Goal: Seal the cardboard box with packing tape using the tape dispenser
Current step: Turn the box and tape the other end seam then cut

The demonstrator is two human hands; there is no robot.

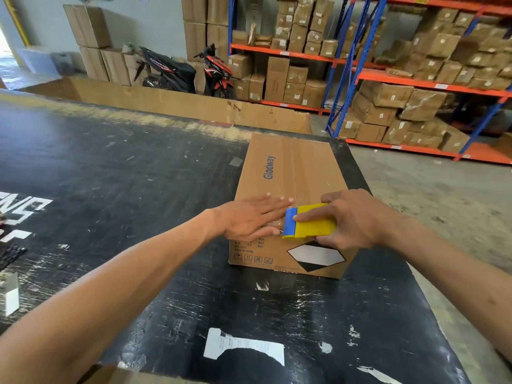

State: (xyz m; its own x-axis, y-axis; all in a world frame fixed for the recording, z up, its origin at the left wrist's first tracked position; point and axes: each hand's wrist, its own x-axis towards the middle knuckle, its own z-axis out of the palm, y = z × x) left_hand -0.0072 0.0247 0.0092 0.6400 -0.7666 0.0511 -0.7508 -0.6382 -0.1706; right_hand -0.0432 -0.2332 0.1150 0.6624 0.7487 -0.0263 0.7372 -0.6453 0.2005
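A torn white label (243,347) is stuck to the scuffed black bench (138,189) nearest the camera. Beyond it the box (291,173) lies flat at the bench's right edge, flaps closed, clear tape visible along its top seam. The left hand (249,217) is laid flat and released on the box top, pinning it. The right hand (357,217) is closed around the yellow and blue dispenser (310,221), held at the near end of the seam. The cardboard is judged stiff and light, apt to slide; it is best steadied by pressing on the top panel beside the seam. The dispenser is best gripped across its body.
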